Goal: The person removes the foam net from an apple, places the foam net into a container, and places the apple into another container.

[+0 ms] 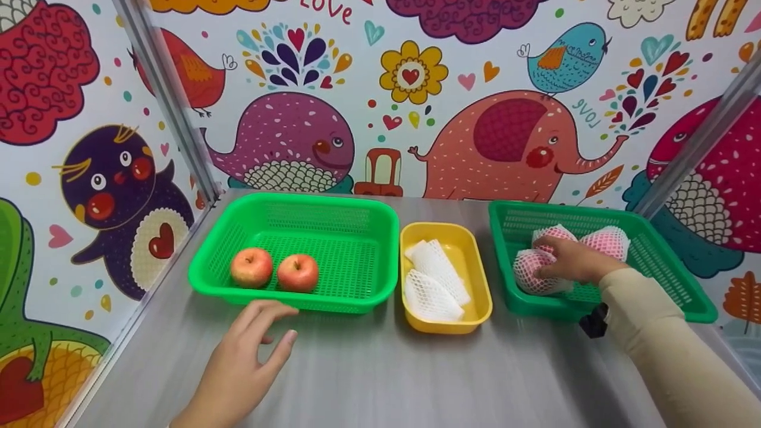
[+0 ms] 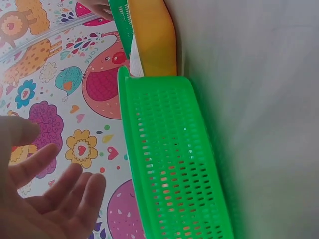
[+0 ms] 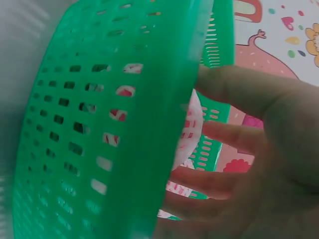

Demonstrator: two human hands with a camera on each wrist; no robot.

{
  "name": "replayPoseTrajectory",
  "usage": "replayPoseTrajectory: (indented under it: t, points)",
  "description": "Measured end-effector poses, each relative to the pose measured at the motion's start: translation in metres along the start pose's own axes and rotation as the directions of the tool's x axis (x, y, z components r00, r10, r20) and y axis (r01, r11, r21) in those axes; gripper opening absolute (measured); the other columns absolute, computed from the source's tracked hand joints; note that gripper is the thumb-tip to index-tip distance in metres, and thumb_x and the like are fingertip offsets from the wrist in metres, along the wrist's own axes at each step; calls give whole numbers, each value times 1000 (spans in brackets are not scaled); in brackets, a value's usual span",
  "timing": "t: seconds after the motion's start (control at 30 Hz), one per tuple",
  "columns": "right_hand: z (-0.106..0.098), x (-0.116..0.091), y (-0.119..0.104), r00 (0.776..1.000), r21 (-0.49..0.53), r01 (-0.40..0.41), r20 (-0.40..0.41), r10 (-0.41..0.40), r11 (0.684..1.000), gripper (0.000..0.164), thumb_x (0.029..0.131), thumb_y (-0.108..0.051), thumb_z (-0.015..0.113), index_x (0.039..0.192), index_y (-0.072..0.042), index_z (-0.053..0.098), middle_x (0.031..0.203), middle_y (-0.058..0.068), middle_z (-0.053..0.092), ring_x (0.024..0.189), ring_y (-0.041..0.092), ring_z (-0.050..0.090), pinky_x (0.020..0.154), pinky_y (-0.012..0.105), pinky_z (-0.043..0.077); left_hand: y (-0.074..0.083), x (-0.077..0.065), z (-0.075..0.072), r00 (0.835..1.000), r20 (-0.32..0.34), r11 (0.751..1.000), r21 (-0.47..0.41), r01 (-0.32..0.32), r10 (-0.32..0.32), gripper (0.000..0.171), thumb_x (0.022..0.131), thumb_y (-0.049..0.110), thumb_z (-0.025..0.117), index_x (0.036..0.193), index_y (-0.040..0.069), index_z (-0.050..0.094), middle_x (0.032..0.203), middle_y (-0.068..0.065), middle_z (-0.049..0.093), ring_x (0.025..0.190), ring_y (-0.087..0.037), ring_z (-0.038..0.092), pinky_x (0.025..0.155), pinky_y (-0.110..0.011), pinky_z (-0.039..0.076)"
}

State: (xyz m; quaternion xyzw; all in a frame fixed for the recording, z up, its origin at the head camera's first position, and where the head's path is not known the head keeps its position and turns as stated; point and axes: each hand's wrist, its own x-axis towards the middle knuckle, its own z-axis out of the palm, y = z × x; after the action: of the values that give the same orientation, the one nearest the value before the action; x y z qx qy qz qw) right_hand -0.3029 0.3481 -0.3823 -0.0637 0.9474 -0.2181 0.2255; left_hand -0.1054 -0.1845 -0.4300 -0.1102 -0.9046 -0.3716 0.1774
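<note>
My right hand (image 1: 574,258) reaches into the dark green basket (image 1: 678,291), its thumb and fingers spread at the nearest net-wrapped fruit (image 1: 529,273). That fruit is round and pinkish-red in a white foam net; two more wrapped fruits (image 1: 606,241) lie behind it. In the right wrist view the fingertips meet the netted fruit (image 3: 190,134), partly hidden by the basket rim. My left hand (image 1: 241,356) hovers empty, fingers loosely bent, just before the bright green basket (image 1: 357,261). Inside that basket sit two bare red apples (image 1: 251,267), side by side at its front left.
Between the baskets stands a yellow tray (image 1: 475,285) with two white foam nets (image 1: 437,270) lying flat in it. A grey table (image 1: 380,380) lies under everything. Printed panels (image 1: 380,119) close off the back and sides, joined by metal corner posts (image 1: 172,101).
</note>
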Motion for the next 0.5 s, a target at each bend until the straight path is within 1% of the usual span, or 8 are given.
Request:
replayPoseTrajectory:
  t: [0.1,0.17,0.37,0.5]
  points:
    - [-3,2,-3,996,32,-56,69,54,998,95,83,-47,79,158,-17,29,155,32,24,130,61,33,85,66,50,-2,-1,-2,1000,5,1000,-13,20,-20,31,94,18,73,119,33,64,119,21,53,109,0,53,80,-29,56]
    - [-4,4,-6,992,55,-82,100,76,995,97,83,-45,80,158,-18,26,155,32,20,131,61,30,84,64,51,-3,-2,-2,1000,5,999,-22,31,-31,31,93,18,73,119,33,65,119,21,53,109,0,54,80,-30,56]
    - [-4,15,-12,982,37,-126,144,120,991,97,82,-38,83,158,-18,26,154,34,17,129,65,29,78,61,55,-4,-5,-2,999,15,998,-34,45,-44,31,94,18,72,118,35,64,121,21,54,109,0,54,80,-29,56]
    - [-4,19,-15,976,24,-158,156,152,987,98,81,-35,84,158,-17,27,154,35,17,128,65,30,75,61,55,-4,-6,-3,998,22,997,-40,61,-60,31,94,17,72,117,36,64,119,21,54,108,0,55,79,-29,56]
